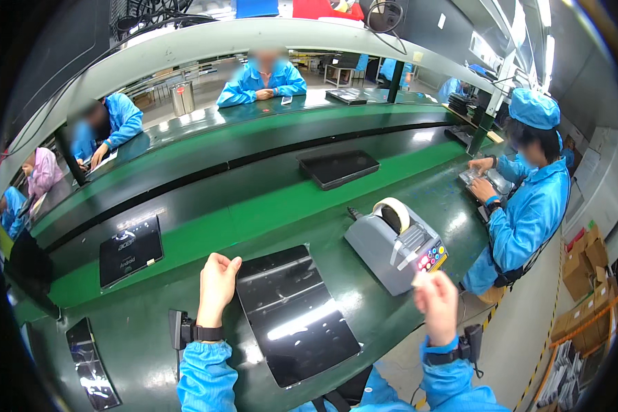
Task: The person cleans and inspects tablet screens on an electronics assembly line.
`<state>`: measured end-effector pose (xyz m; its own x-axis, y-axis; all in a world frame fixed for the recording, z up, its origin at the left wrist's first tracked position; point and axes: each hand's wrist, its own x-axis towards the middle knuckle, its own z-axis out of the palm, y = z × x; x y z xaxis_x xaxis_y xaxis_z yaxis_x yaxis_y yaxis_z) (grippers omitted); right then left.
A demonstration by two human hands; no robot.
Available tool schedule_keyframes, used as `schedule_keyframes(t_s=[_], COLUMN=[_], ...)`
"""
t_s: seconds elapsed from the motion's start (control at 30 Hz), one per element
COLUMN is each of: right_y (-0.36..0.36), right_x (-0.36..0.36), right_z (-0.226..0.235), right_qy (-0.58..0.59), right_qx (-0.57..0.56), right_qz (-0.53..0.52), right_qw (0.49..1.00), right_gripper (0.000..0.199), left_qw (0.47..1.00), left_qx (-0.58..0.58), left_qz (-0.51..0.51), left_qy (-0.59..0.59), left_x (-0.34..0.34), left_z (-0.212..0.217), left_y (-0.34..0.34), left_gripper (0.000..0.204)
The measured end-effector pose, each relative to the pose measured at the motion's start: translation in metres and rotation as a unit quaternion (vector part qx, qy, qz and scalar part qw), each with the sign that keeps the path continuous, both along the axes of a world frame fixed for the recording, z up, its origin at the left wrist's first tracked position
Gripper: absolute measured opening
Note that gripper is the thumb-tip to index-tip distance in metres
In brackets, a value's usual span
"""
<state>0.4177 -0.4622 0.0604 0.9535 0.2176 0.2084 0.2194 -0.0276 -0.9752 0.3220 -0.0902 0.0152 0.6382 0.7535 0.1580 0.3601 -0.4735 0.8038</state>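
Observation:
A black glossy tablet (299, 312) lies on the green bench in front of me, its surface reflecting the lamps. My left hand (218, 285) is closed beside the tablet's far left corner, fingers curled; whatever they hold, if anything, is hidden. To the right stands a grey tape dispenser (384, 250) with a roll of pale tape (391, 211) and coloured buttons. Just in front of its button panel, my right hand (439, 305) is raised in a pinch. A small pale piece, which looks like tape, shows at its fingertips.
Another dark tablet (130, 250) lies at the left, and a black panel (93, 367) nearer me. A black tray (338, 169) sits on the green strip beyond. At the right a co-worker (529, 192) handles a part; others sit across the bench. Cardboard boxes (587, 261) stand at far right.

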Motion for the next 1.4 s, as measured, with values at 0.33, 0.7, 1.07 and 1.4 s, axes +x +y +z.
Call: schedule_keyframes(t_s=[0.33,0.7,1.07,1.4], right_y=[0.135,0.149,0.143,0.163], right_x=[0.071,0.08,0.048,0.047], right_z=[-0.065,-0.076,-0.056,-0.069], right_qy=[0.064,0.114,-0.201,-0.337], right_qx=[-0.112,-0.185,-0.288,-0.441], right_qz=[0.302,0.348,0.003,0.096], right_qw=[0.945,0.912,0.936,0.826], right_gripper=[0.028,0.034,0.034,0.038], left_qw=[1.0,0.999,0.998,0.99], left_qx=[-0.019,-0.034,-0.018,0.027], left_qz=[-0.014,-0.02,-0.006,-0.022], left_qy=[0.016,0.021,0.06,0.139], left_x=[0.001,0.004,0.003,0.003], left_z=[-0.007,-0.015,-0.011,-0.019], left_y=[0.002,0.006,0.007,0.004], left_gripper=[0.031,0.031,0.04,0.052])
